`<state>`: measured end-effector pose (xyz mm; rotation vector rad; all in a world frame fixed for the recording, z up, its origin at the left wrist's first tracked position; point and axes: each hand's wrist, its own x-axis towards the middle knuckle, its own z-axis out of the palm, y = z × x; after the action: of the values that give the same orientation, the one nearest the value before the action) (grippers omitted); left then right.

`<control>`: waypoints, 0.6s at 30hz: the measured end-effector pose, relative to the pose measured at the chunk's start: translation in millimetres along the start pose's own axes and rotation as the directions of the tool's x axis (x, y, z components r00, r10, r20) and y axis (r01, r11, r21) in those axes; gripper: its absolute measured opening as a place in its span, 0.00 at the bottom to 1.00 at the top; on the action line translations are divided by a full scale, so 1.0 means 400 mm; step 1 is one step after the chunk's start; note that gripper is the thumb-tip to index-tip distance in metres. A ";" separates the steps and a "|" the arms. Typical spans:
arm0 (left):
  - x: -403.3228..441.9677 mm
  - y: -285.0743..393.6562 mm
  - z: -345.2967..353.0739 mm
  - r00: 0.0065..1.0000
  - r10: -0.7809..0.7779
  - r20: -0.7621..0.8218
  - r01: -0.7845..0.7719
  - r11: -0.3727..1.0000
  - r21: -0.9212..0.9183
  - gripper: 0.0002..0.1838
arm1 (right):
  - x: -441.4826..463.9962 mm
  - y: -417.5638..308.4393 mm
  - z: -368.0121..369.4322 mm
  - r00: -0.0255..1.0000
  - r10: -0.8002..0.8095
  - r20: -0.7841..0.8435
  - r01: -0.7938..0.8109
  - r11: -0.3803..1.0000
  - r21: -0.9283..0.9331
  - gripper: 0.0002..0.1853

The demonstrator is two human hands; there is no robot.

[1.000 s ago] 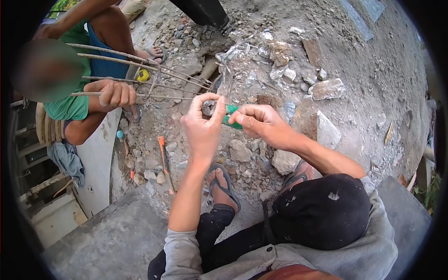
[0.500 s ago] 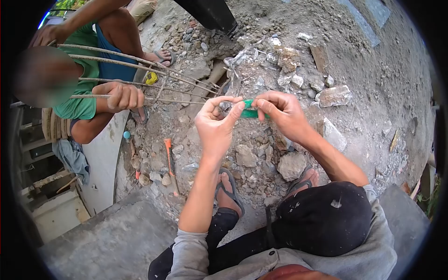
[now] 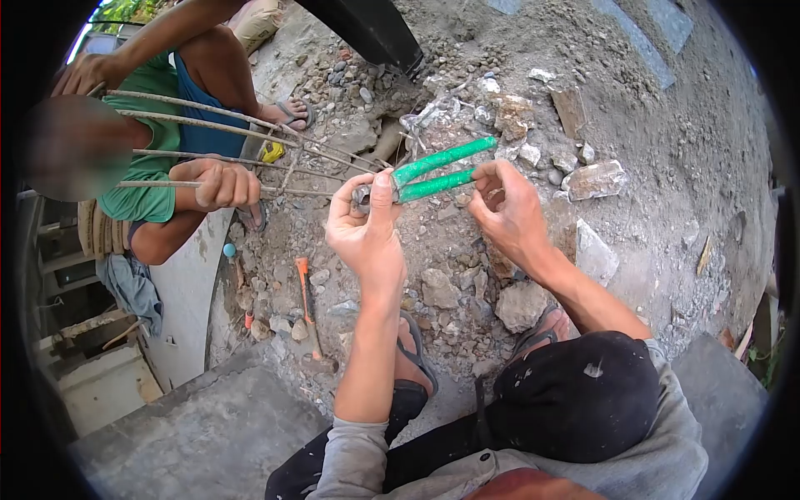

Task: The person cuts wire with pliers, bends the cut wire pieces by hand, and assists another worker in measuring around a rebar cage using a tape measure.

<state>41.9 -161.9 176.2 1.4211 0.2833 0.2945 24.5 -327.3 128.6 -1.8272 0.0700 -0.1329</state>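
Observation:
Green-handled pliers (image 3: 446,163) extend between my two hands, their two handles spread slightly apart and pointing right. Closed around the head end is my left hand (image 3: 367,221), thumb on top; the jaws are mostly hidden by its fingers. At the tip of the lower handle, my right hand (image 3: 510,208) has its fingers curled in and its fingertips against the handle's end. Just left of my left hand are the ends of several tied steel bars (image 3: 292,158), which a co-worker's hand (image 3: 227,183) grips.
A co-worker (image 3: 167,125) in a green shirt squats at left. On the rubble lie a hammer (image 3: 307,300) with an orange-ended handle and a yellow tape measure (image 3: 272,151). A dark post (image 3: 367,33) stands ahead. Broken stones (image 3: 523,305) surround my feet.
The pliers' green handles, mostly covered by my hands before, are now exposed and spread. My left hand has shifted left and slightly down with the head end; my right hand has moved to the handle tip.

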 end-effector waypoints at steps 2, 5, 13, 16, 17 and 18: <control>0.001 0.004 -0.001 1.000 0.024 0.016 -0.024 1.000 -0.016 0.13 | 0.033 0.030 -0.022 0.998 -0.056 -0.038 0.056 0.998 0.011 0.07; 0.020 0.018 -0.027 1.000 0.003 -0.002 -0.004 0.999 -0.042 0.12 | 0.072 0.044 -0.089 0.998 0.032 0.045 -0.032 0.999 -0.007 0.07; 0.059 0.039 -0.098 0.944 -0.093 0.317 0.083 0.996 0.045 0.12 | 0.153 0.044 -0.184 0.954 -0.049 0.296 0.049 0.999 0.010 0.08; 0.054 0.055 -0.075 0.946 -0.101 0.307 0.175 0.959 -0.225 0.12 | 0.156 0.127 -0.141 0.881 -0.011 0.473 0.012 1.000 0.002 0.10; 0.055 0.061 -0.063 0.947 -0.097 0.305 0.172 0.959 -0.227 0.12 | 0.127 0.172 -0.117 0.816 -0.023 0.578 0.060 0.997 -0.044 0.10; 0.065 0.068 -0.050 0.970 -0.086 0.227 0.146 0.953 -0.265 0.12 | 0.090 0.192 -0.097 0.736 -0.032 0.676 0.116 0.990 -0.079 0.10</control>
<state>58.1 -130.6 200.2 1.1390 0.1418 0.0791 56.9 -388.5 66.3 -1.8936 -0.5244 0.5004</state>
